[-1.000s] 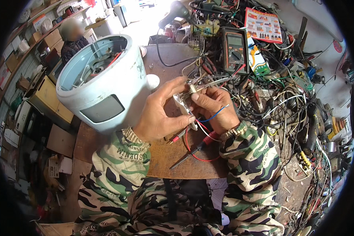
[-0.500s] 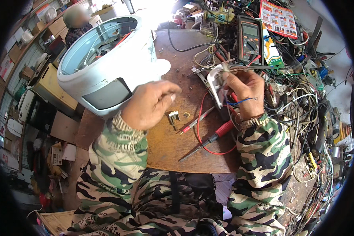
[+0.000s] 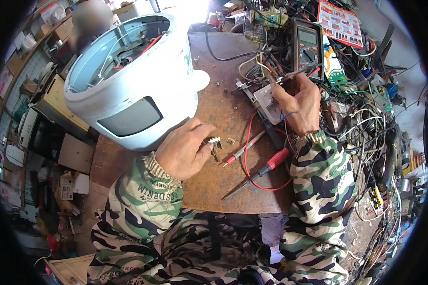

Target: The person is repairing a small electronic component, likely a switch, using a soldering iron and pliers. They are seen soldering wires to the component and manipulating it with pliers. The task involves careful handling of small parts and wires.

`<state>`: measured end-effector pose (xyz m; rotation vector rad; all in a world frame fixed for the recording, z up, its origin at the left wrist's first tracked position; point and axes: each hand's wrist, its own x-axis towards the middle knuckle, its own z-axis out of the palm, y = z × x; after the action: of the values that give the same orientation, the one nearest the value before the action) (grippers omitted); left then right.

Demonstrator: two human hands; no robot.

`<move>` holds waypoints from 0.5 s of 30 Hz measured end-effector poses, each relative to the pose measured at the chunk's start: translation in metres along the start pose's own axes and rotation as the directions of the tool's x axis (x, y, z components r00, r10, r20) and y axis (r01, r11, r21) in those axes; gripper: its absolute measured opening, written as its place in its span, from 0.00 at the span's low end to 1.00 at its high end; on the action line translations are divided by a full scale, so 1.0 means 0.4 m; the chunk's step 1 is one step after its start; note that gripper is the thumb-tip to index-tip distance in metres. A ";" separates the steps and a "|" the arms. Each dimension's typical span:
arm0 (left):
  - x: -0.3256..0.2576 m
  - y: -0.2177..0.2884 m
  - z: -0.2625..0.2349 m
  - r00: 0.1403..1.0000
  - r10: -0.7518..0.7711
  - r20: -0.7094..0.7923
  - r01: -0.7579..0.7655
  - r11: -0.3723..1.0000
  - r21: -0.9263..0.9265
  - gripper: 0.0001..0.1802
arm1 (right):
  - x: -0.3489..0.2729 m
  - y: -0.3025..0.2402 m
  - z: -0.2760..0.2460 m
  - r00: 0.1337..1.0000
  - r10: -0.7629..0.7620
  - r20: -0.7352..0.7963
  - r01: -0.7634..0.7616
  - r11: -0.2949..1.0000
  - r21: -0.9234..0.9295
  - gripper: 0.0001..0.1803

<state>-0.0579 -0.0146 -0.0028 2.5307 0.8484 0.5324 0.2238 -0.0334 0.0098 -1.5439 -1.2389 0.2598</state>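
Observation:
My right hand (image 3: 297, 102) grips a small pale plate (image 3: 267, 105) at its edge, above the table's right side. A thin blue wire (image 3: 286, 115) shows against that hand. My left hand (image 3: 185, 149) is low over the table, thumb and forefinger apart on either side of a small metal part (image 3: 215, 141) with dark prongs. The thumb partly covers this part, which still seems to lie on the wood. Beside it is a small brass-coloured square (image 3: 230, 141). To the right lie a red-tipped test probe (image 3: 242, 149) and a red-handled screwdriver (image 3: 277, 159).
A large pale blue rounded housing (image 3: 176, 85) stands on the wooden table (image 3: 218, 190) at the left. A multimeter (image 3: 309, 50) is at the back right, beside heaped cables (image 3: 361, 123). A person (image 3: 81, 40) is beyond the housing.
My left hand has come down and nearer to the small metal part. The plate in my right hand has turned and now shows its broad flat side.

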 end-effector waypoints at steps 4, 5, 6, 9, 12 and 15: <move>0.001 -0.002 0.000 1.000 -0.013 -0.025 0.014 1.000 0.024 0.20 | -0.006 0.003 0.009 0.998 0.005 0.067 -0.038 0.860 0.508 0.14; 0.003 -0.002 0.002 0.999 -0.011 -0.035 0.012 1.000 0.023 0.20 | -0.006 0.006 -0.004 0.990 0.013 0.138 -0.093 0.802 0.590 0.13; 0.008 -0.001 0.004 0.999 -0.011 -0.045 0.012 1.000 0.021 0.19 | -0.004 0.004 -0.021 0.977 0.013 0.213 -0.154 0.735 0.661 0.13; 0.016 0.014 0.002 0.998 -0.040 -0.038 0.039 0.999 -0.018 0.18 | -0.011 -0.007 -0.036 0.930 0.027 0.368 -0.332 0.494 0.803 0.10; 0.008 0.010 -0.004 0.999 -0.008 -0.052 0.008 1.000 -0.001 0.18 | -0.018 0.014 -0.003 0.918 0.007 0.396 -0.373 0.356 0.857 0.09; 0.019 0.022 0.005 0.999 0.002 -0.038 -0.002 1.000 0.001 0.18 | -0.030 0.011 -0.020 0.914 0.012 0.406 -0.387 0.333 0.860 0.07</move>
<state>-0.0471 -0.0168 0.0016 2.5295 0.8606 0.5831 0.2269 -0.0471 0.0044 -0.5810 -0.8114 1.2415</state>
